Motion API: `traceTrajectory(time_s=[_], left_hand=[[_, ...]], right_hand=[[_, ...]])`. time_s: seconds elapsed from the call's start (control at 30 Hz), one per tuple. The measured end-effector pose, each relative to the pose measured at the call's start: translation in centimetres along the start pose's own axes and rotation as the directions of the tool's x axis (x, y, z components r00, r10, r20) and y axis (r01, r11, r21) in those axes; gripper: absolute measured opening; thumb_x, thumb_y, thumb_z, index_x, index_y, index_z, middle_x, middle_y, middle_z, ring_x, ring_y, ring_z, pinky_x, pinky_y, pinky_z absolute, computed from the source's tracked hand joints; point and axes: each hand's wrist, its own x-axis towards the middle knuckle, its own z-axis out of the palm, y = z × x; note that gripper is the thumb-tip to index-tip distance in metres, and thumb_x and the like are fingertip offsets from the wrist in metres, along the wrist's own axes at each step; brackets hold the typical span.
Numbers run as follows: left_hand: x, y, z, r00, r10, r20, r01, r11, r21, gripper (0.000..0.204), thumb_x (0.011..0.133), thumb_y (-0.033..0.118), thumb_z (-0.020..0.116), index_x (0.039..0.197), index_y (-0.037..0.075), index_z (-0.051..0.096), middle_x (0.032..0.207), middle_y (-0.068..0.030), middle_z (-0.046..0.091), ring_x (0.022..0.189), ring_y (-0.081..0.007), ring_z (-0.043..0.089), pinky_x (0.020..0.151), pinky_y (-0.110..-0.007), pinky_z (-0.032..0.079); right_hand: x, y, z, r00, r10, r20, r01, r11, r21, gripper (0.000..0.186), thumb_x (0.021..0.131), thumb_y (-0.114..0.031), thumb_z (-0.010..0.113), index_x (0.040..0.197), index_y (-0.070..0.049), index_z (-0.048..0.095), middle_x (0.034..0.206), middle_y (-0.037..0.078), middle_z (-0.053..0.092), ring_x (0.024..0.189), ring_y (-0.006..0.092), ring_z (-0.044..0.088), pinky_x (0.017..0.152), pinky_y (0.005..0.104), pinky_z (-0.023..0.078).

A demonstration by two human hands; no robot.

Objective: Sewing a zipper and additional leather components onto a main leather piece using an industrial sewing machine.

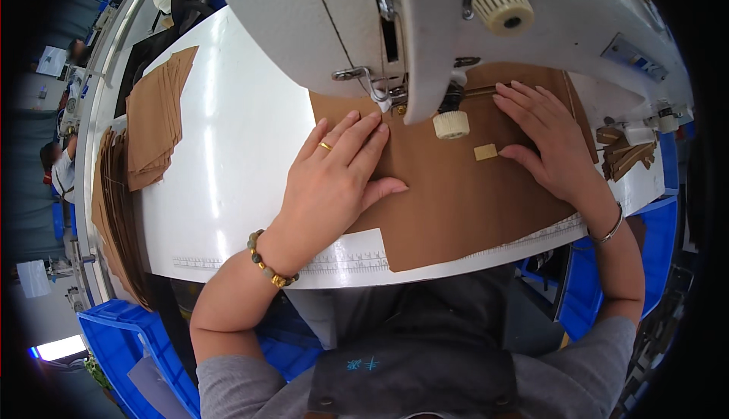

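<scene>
A large piece of brown fabric [448, 199] lies flat on the white table under the head of a white sewing machine [304, 24]. My left hand [342, 157] rests on its left part, fingers stretched out, the fingertips just in front of the presser foot [386, 104]. On the right, my right hand [543, 138] lies spread on the fabric, its fingers next to a zipper-like strip [480, 91]. A small yellowish tag [485, 152] sits on the fabric by my right thumb. The machine's head covers part of the fabric's far side.
Stacked brown fabric pieces [159, 123] lie on the table's left, with more hanging at its edge [114, 206]. Small brown strips [629, 155] lie at the right. A ruler scale [319, 262] runs along the near edge. Blue bins [137, 343] stand below.
</scene>
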Motion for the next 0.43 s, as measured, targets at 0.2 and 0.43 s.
traceTrajectory(time_s=[0.2,0.43], left_hand=[[0.2,-0.4,-0.3,1.000,-0.005,0.016,0.006,0.999,-0.043,0.067,0.078,0.047,0.084,0.127,0.002,0.071,0.139,-0.0101,0.067,0.132,-0.0310,0.063,0.111,-0.047,0.049],[0.3,-1.2,-0.5,0.997,0.000,0.077,0.008,0.995,-0.103,0.074,0.075,0.050,0.085,0.130,0.003,0.070,0.142,-0.0106,0.066,0.134,-0.0313,0.062,0.114,-0.047,0.047]], right_hand=[[-0.3,-2.1,0.3,0.999,0.037,-0.024,-0.038,0.998,-0.042,0.058,0.089,-0.043,0.076,0.133,-0.006,0.068,0.139,0.014,0.065,0.125,0.0345,0.064,0.105,0.0461,0.053],[-1.4,-4.7,-0.4,0.996,0.081,-0.026,-0.081,0.996,-0.021,0.059,0.086,-0.047,0.079,0.128,-0.007,0.071,0.137,0.018,0.066,0.121,0.0365,0.067,0.101,0.0491,0.056]])
